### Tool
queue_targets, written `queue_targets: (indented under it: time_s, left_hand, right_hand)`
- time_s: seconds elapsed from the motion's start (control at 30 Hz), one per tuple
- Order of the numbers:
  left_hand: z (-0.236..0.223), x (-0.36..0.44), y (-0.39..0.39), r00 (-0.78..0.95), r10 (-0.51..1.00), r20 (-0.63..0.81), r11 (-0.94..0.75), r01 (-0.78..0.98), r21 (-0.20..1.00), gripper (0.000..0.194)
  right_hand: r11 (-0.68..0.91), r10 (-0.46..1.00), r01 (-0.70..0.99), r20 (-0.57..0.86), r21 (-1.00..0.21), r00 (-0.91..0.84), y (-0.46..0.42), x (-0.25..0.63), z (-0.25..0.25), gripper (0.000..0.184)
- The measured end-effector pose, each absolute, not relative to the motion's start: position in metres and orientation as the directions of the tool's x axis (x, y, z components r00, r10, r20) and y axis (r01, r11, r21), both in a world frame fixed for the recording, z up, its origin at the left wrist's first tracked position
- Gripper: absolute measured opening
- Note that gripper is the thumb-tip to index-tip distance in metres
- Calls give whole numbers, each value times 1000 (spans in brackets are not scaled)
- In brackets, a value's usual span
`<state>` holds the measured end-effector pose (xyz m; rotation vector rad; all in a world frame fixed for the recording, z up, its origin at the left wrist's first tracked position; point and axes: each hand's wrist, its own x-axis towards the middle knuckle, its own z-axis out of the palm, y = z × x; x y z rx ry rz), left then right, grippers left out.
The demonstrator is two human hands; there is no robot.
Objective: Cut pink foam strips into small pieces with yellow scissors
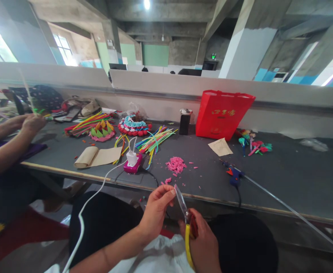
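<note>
Scissors (pixel 187 217) up, pink pile (pixel 175 165) on the counter (pixel 283 174) looks already cut!
Left hand (pixel 158 206) pinches a tiny pink bit (pixel 175 186), apparently unfinished; right hand (pixel 203 242) clasps the scissors.

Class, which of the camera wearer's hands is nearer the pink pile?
Left. The left hand is in front of the pink pile; the right hand, holding scissors, is lower and farther right.

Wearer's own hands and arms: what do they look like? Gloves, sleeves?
Left hand and right hand: no gloves, no rings visible. Left forearm: bare, no sleeve in view. Right arm: cut off by the frame, sleeve can't be judged.
</note>
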<state>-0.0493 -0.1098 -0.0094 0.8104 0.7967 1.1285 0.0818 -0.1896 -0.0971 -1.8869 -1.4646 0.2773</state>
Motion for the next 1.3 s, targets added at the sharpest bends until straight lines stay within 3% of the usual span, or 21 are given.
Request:
queue_targets:
  time_s: [0.7, 0.97, 1.3]
  left_hand:
    - [-11, -48, -115, 237, 961, -144, 240, -450, 860, 13]
    - [-10, -51, -110, 268, 952, -150, 263, -462, 847, 12]
    - [-7, -59, -103, 540, 828, -151, 470, -521, 712, 8]
  right_hand:
    - [-29, 899, 767, 318, -641, 300, -189, 82, -96, 47]
    - [-3, 945, 505, 163, -863, 284, -189, 81, -90, 41]
    - [-31, 995, 150, -16, -988, 99, -197, 75, -97, 48]
